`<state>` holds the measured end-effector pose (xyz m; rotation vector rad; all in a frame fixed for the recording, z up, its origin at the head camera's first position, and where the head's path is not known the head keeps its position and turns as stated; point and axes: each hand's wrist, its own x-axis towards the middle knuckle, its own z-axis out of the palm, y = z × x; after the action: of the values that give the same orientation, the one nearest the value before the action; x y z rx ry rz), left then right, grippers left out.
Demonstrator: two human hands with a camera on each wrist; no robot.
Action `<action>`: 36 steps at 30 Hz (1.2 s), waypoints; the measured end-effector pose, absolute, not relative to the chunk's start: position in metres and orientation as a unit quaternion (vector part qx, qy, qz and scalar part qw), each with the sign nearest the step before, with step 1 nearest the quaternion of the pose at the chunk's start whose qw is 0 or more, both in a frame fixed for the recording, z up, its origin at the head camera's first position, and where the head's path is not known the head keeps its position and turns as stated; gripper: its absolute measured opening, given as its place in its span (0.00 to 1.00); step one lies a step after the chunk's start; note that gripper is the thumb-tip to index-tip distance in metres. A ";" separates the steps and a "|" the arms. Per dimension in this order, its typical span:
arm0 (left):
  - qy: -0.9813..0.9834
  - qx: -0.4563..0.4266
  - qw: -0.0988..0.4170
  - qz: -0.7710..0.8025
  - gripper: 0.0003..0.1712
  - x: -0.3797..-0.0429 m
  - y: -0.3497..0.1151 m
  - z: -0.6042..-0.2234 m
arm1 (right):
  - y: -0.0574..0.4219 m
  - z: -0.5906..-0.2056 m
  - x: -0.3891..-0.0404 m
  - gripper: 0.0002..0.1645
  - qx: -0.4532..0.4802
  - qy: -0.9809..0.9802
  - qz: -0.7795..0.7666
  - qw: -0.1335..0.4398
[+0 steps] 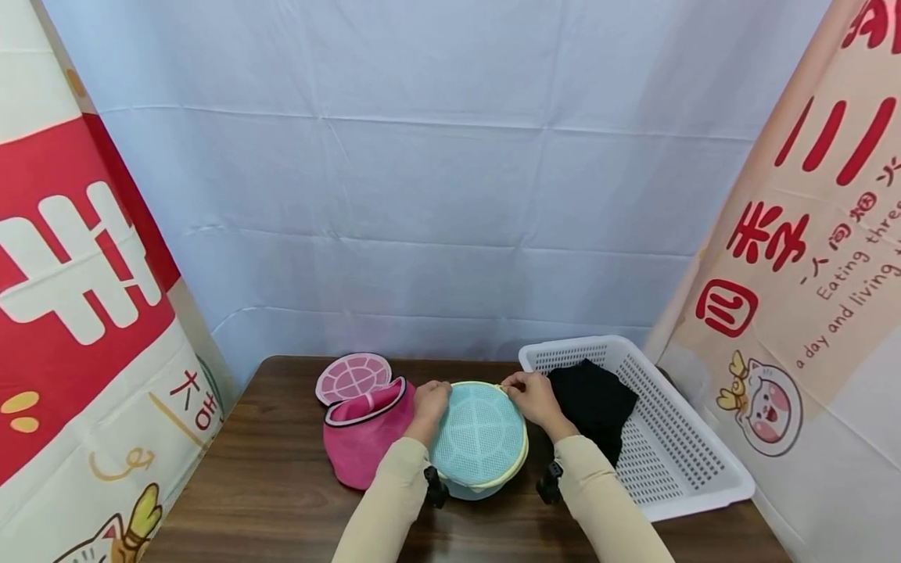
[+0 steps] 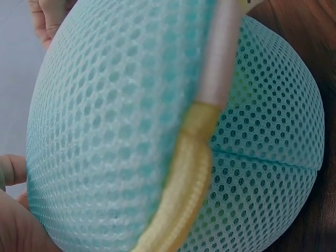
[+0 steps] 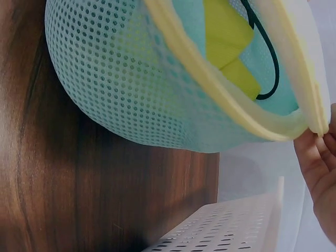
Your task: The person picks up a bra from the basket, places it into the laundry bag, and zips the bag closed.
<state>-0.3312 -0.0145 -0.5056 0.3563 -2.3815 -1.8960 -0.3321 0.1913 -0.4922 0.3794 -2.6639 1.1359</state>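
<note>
And here's the blue mesh bag (image 1: pixel 479 438), standing on the brown table (image 1: pixel 267 469) between the pink bag (image 1: pixel 369 453), its lid (image 1: pixel 354 378) leaning back, and the white basket (image 1: pixel 563 353) with a black cloth (image 1: pixel 594 403) in it! Your left hand (image 1: pixel 431 408) grips the blue bag's far left edge, your right hand (image 1: pixel 533 397) pinches the yellow zip edging (image 3: pixel 231 107) at the far right, and through the gap show yellow-green cloth (image 3: pixel 226 31) and a black cord (image 3: pixel 274 58)
</note>
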 end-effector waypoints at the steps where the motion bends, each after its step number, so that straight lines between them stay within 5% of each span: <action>1: -0.773 0.118 0.036 -0.622 0.15 -0.332 -0.015 -0.505 | 0.191 -0.492 -0.332 0.03 0.132 -0.906 0.386 0.112; 9: -0.725 0.147 0.006 -0.673 0.06 -0.333 -0.012 -0.501 | 0.197 -0.492 -0.329 0.03 0.128 -0.909 0.380 0.112; 17: -0.693 0.177 -0.013 -0.699 0.18 -0.333 -0.011 -0.496 | 0.202 -0.491 -0.328 0.03 0.136 -0.904 0.389 0.111; 30: -0.691 0.199 -0.010 -0.694 0.22 -0.332 -0.012 -0.489 | 0.208 -0.489 -0.323 0.04 0.133 -0.904 0.391 0.109; 36: -0.654 0.203 0.055 -0.727 0.19 -0.385 -0.031 -0.569 | 0.213 -0.488 -0.319 0.03 0.107 -0.870 0.478 0.063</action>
<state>-0.3851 -0.0313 -0.5688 0.6158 -1.9847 -2.2082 -0.3186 0.2125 -0.4884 0.3222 -2.6275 1.4428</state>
